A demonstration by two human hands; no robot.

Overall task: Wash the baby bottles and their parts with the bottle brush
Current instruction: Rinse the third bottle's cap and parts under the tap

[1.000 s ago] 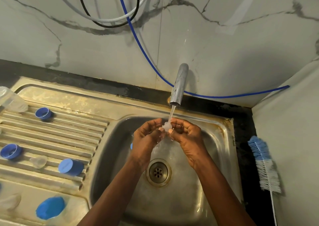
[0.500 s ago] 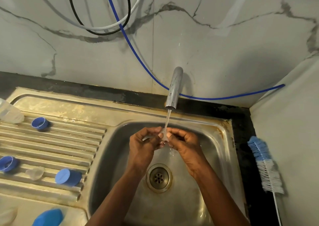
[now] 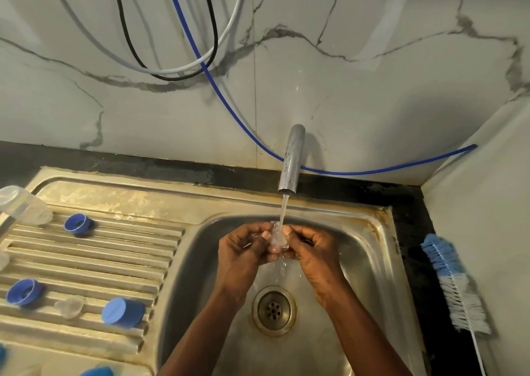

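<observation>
Fingers (image 3: 266, 235): both sets curled inward, tips meeting, pinching a small clear soft teat (image 3: 277, 237) between my left hand (image 3: 241, 256) and right hand (image 3: 314, 256).
Teat: held inside the stainless steel sink basin (image 3: 370, 249), under the thin stream of water (image 3: 283, 212) from the chrome tap (image 3: 291, 160), above the round drain (image 3: 274, 310).
Brush: blue-and-white bristled bottle brush (image 3: 454, 289) lies on the dark worktop (image 3: 407, 232) strip between sink and side wall, well apart from my hands.
Drainboard (image 3: 114, 249): ribbed steel, left of the basin.
On it: blue plastic screw ring (image 3: 79, 224) at the back, second blue ring (image 3: 24, 292) nearer, blue round cap (image 3: 123, 312), small clear dome piece (image 3: 70, 306) between those two, clear plastic bottle (image 3: 24, 206) on its side at far left.
</observation>
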